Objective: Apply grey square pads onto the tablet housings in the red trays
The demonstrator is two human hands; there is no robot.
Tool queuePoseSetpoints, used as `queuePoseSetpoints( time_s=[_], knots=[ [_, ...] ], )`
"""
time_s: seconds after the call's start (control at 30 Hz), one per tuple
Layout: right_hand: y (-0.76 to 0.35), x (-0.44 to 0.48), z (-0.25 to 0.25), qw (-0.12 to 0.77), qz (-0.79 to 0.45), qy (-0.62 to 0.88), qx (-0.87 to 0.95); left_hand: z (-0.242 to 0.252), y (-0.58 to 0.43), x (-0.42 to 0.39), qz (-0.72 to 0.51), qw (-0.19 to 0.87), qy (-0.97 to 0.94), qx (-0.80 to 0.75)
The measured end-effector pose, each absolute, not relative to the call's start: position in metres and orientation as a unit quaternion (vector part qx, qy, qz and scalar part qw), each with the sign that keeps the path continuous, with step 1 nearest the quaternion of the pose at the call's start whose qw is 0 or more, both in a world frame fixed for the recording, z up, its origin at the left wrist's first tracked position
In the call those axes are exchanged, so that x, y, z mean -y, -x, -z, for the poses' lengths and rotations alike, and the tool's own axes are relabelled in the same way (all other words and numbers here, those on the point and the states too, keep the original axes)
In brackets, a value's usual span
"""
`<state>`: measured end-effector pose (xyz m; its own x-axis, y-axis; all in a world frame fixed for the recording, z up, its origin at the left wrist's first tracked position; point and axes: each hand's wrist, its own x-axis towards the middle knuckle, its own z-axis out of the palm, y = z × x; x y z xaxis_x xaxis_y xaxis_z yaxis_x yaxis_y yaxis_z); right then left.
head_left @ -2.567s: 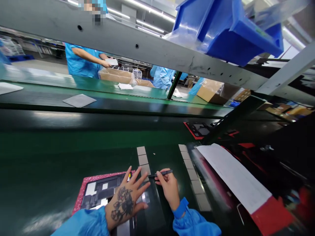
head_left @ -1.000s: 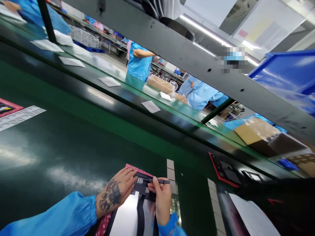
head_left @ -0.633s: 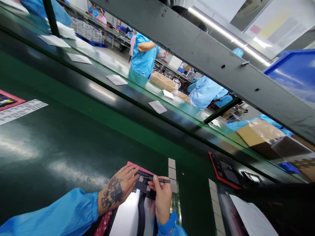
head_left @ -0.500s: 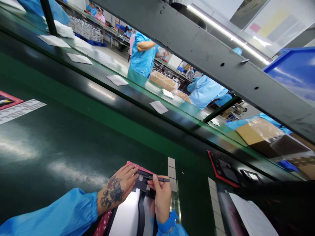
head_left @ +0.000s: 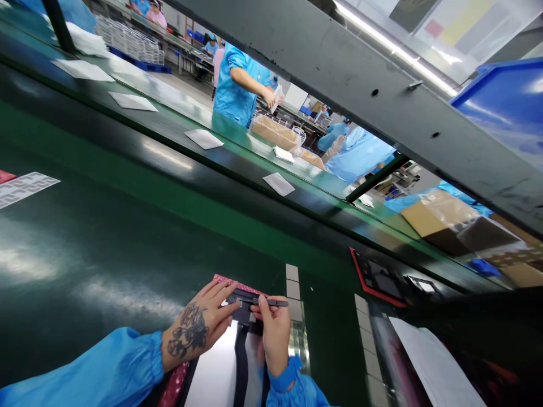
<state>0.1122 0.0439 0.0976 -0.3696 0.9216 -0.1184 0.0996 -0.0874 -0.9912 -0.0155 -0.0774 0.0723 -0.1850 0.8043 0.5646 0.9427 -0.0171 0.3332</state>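
Observation:
My left hand (head_left: 203,322), tattooed on the back, lies with fingers extended on a black cut-out sheet (head_left: 244,312) over a pink-edged mat (head_left: 229,284). My right hand (head_left: 275,333) pinches a thin black pointed tool (head_left: 271,303), its tip over the black sheet. A glossy silver-white film (head_left: 212,370) with a dark strip runs below the hands. To the right stands a column of small grey squares (head_left: 292,288). Blue sleeves cover both forearms.
A red-framed black tray (head_left: 375,277) and a white sheet (head_left: 428,362) lie on the dark green conveyor belt (head_left: 127,226). A grey beam (head_left: 339,96) crosses overhead, with a blue bin (head_left: 496,96) at its right. Beyond, a co-worker (head_left: 240,85) in blue stands by cardboard boxes (head_left: 271,133).
The whole view has tilted since the oldest frame, and my hands have closed in around the black sheet. In the last half second the view shifted slightly and the co-worker's raised hand now shows a white item.

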Motion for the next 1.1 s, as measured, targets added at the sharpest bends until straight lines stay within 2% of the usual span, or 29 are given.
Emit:
queuePoseSetpoints(
  time_s=[0.33, 0.6, 0.83, 1.1],
  knots=[
    [-0.114, -0.043, -0.097, 0.347, -0.578, 0.430, 0.600, -0.076, 0.022, 0.077, 0.296, 0.128, 0.659, 0.680],
    [-0.151, -0.073, -0.124, 0.430, -0.568, 0.451, 0.539, -0.074, 0.026, 0.075, 0.273, 0.107, 0.673, 0.679],
    [-0.205, -0.050, -0.119, 0.394, -0.573, 0.461, 0.551, -0.082, 0.027, 0.071, 0.222, 0.109, 0.694, 0.676],
    [-0.206, -0.017, -0.107, 0.366, -0.634, 0.428, 0.530, -0.087, 0.016, 0.065, 0.176, 0.118, 0.733, 0.647]
  ],
)
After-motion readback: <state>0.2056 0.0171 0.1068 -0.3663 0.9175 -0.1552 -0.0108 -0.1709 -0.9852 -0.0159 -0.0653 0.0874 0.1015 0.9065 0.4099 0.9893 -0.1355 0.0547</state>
